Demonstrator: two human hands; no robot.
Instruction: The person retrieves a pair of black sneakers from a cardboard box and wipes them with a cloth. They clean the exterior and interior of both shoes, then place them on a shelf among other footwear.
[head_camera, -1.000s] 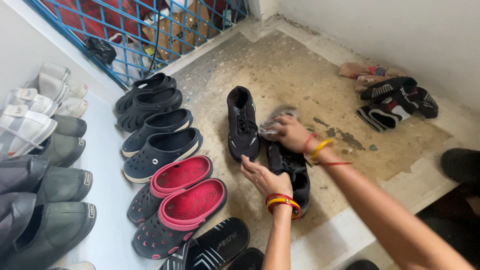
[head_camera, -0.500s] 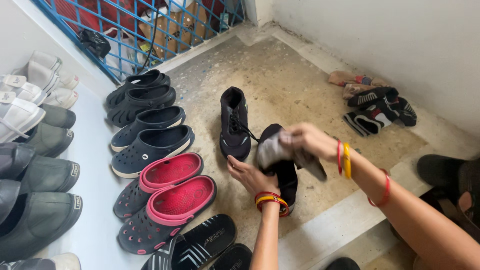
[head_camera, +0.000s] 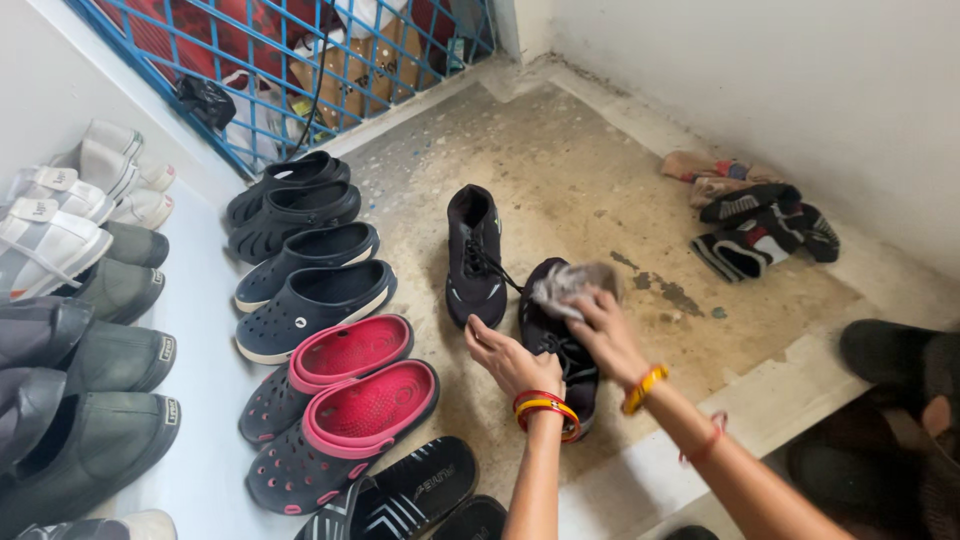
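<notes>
Clogs (head_camera: 340, 385) far left, untouched. My left hand (head_camera: 508, 362) steadies black shoe (head_camera: 556, 345) on floor (head_camera: 600, 190), fingers loosely curled on its side. Right hand (head_camera: 608, 335), lifted half second ago, back down, fingers gripping grey cloth (head_camera: 566, 284) against toe. I read: wiping resumes. Socks (head_camera: 765, 225) right, unmoved.

Two sneakers (head_camera: 475, 258) lay side by side mid-floor (head_camera: 570, 170), one under the hands. The right hand (head_camera: 605, 335) pressed a cloth (head_camera: 565, 283) onto the nearer sneaker (head_camera: 555, 345); the left hand (head_camera: 510, 360) rested at that sneaker's left side. Left of them ran a row of clogs (head_camera: 315, 300), with sandals (head_camera: 400, 495) at its near end. Further left, boots (head_camera: 90, 400) lined the wall. A grille (head_camera: 250, 80) closed the floor's far left corner. Socks (head_camera: 760, 225) lay by the right wall.
</notes>
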